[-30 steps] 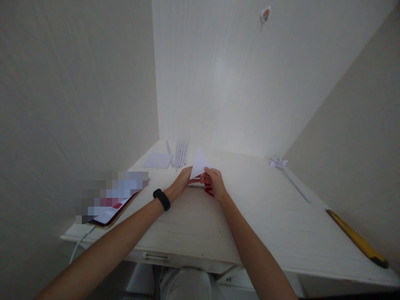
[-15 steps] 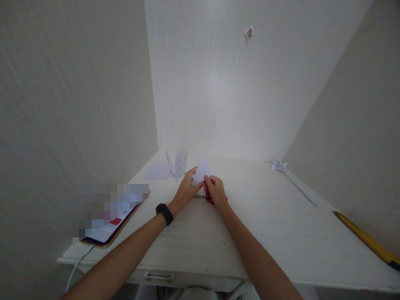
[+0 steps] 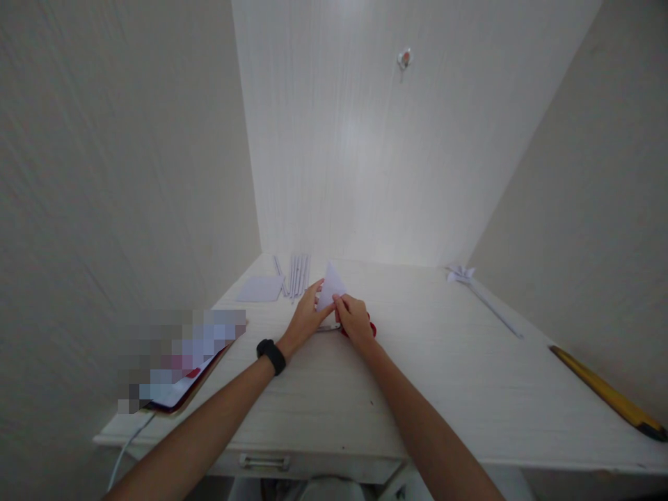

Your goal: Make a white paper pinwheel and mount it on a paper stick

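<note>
My left hand [image 3: 304, 319] and my right hand [image 3: 354, 320] meet over the middle of the white desk [image 3: 449, 369], both pinching a folded white paper triangle [image 3: 330, 284] that points up and away from me. A black band sits on my left wrist. Red-handled scissors [image 3: 365, 330] lie on the desk under my right hand, mostly hidden by it.
A small sheet of white paper [image 3: 259, 288] and several thin white rolled sticks [image 3: 298, 273] lie at the back left. A phone [image 3: 180, 379] with a cable rests at the front left edge. A white paper pinwheel on a stick [image 3: 479, 290] and a yellow ruler [image 3: 608, 395] lie to the right.
Both hands stay on the paper triangle, shifting their grip slightly. The view has tilted down and shifted a little.
</note>
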### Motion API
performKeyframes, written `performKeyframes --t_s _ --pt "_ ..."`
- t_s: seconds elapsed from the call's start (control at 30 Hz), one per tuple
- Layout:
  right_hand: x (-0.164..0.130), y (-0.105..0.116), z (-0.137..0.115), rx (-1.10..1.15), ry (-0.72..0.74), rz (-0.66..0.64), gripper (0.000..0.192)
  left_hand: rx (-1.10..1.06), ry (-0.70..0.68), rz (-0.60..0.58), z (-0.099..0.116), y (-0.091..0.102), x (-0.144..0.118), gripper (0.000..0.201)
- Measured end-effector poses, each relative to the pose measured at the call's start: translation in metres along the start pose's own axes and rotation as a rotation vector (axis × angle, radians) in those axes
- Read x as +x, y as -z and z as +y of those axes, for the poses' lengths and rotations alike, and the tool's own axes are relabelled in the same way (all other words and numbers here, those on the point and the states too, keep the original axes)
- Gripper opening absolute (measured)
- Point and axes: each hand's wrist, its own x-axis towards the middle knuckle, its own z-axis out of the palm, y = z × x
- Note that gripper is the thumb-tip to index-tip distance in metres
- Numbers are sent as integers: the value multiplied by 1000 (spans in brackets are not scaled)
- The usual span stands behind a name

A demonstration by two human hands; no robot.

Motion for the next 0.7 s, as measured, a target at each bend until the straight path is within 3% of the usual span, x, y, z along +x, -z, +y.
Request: performKeyframes --t_s 0.2,0.47,0.7 --pt "-1 2 -5 -210 43 -71 36 -12 -9 -1 -3 1 0 64" --pt "-2 3 -8 -329 74 -112 33 -49 -1 7 -1 2 -1 58" --pt "-3 5 -11 -246 47 -126 34 -108 -6 -1 -11 1 3 57"
